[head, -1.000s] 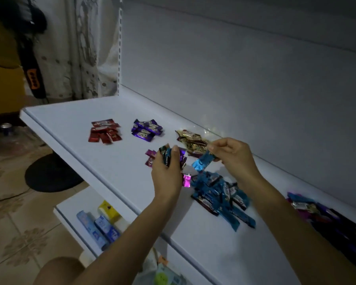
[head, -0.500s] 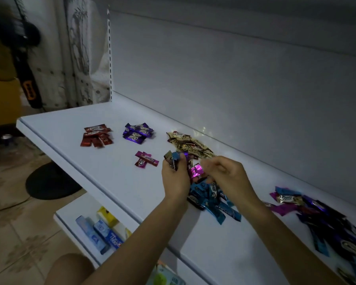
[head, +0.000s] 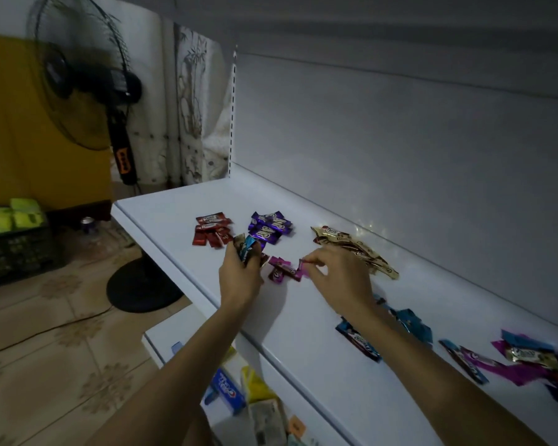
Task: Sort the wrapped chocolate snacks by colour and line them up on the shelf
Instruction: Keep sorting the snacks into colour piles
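On the white shelf lie sorted heaps of wrapped snacks: a red heap, a purple heap, a gold heap and a small magenta heap. My left hand grips a bunch of mixed snacks, blue and dark ones showing. My right hand pinches a magenta snack at the edge of the magenta heap. Blue snacks lie partly hidden behind my right forearm. An unsorted mixed pile sits at the far right.
A black standing fan stands on the tiled floor to the left, its round base close to the shelf's front edge. A lower shelf holds toothpaste boxes and other packs. A dark crate sits far left.
My view swung left. My right hand moved left from the blue heap with a magenta snack to the magenta heap. My left hand, still holding its bunch, shifted toward the red and purple heaps.
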A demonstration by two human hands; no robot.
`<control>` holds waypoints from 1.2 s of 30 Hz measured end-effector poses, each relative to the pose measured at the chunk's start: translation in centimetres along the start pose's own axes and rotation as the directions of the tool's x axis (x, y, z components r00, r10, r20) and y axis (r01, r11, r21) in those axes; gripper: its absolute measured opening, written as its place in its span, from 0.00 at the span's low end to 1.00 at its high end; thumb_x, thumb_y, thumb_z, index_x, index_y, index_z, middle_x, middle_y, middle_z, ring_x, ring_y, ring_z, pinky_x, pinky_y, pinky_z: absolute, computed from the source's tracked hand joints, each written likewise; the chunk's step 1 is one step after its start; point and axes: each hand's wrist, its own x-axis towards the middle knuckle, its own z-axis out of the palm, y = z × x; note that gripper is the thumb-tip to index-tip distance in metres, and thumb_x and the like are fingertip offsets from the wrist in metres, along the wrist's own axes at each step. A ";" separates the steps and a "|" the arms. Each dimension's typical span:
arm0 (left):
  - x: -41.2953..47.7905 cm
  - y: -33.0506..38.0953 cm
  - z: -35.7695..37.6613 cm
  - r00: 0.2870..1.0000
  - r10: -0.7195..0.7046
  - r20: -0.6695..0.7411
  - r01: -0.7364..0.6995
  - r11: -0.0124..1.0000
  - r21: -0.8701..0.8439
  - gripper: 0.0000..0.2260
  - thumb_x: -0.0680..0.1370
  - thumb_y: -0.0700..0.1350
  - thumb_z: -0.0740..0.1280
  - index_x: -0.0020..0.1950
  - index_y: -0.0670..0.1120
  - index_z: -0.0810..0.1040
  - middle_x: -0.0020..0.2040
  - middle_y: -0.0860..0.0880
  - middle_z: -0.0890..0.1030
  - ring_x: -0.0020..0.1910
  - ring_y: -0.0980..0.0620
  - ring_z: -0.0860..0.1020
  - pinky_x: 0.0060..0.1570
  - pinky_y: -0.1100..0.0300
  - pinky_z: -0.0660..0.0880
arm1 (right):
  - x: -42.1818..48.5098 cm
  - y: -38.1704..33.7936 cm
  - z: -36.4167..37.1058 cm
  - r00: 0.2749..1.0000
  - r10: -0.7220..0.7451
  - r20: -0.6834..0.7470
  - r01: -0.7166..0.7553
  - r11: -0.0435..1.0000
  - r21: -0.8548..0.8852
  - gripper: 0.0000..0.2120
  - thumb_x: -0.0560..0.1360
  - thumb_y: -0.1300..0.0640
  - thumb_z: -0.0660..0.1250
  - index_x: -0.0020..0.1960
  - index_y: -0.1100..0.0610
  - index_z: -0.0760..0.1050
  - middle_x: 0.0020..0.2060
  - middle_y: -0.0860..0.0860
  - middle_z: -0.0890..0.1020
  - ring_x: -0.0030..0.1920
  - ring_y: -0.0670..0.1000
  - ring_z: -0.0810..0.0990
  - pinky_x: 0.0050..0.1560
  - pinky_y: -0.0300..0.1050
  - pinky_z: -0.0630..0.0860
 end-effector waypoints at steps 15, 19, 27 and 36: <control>0.5 -1.6 -0.9 0.954 0.124 0.273 -0.071 0.978 -0.194 0.10 0.81 0.47 0.62 0.57 0.63 0.71 0.50 0.58 0.80 0.46 0.59 0.81 0.39 0.65 0.76 | 2.7 -2.4 3.9 0.902 0.271 0.336 -0.427 0.671 0.606 0.07 0.75 0.50 0.68 0.45 0.51 0.82 0.40 0.47 0.84 0.45 0.47 0.82 0.47 0.41 0.79; 0.4 -1.4 -1.1 0.944 0.123 0.305 -0.052 0.972 -0.231 0.06 0.81 0.46 0.62 0.55 0.55 0.75 0.49 0.54 0.82 0.46 0.59 0.82 0.37 0.66 0.75 | 3.9 -3.1 4.2 0.849 0.371 0.377 -0.527 0.533 0.662 0.05 0.74 0.56 0.70 0.39 0.51 0.81 0.35 0.46 0.82 0.35 0.41 0.80 0.37 0.34 0.76; 1.3 -1.5 0.1 0.996 0.014 0.090 0.004 0.981 -0.192 0.05 0.82 0.43 0.61 0.56 0.52 0.72 0.46 0.50 0.80 0.40 0.57 0.78 0.31 0.67 0.73 | 7.8 -0.2 5.4 0.589 0.658 0.469 -0.662 0.061 0.747 0.04 0.78 0.60 0.64 0.47 0.60 0.75 0.31 0.52 0.80 0.25 0.45 0.76 0.24 0.36 0.73; 1.6 -2.7 0.6 0.993 0.108 0.057 -0.108 0.994 0.003 0.07 0.81 0.42 0.62 0.58 0.46 0.73 0.45 0.54 0.79 0.43 0.60 0.79 0.37 0.71 0.75 | 13.1 0.8 8.6 0.533 0.637 0.557 -0.720 -0.004 0.694 0.08 0.80 0.64 0.59 0.56 0.65 0.73 0.33 0.56 0.81 0.31 0.49 0.80 0.28 0.40 0.76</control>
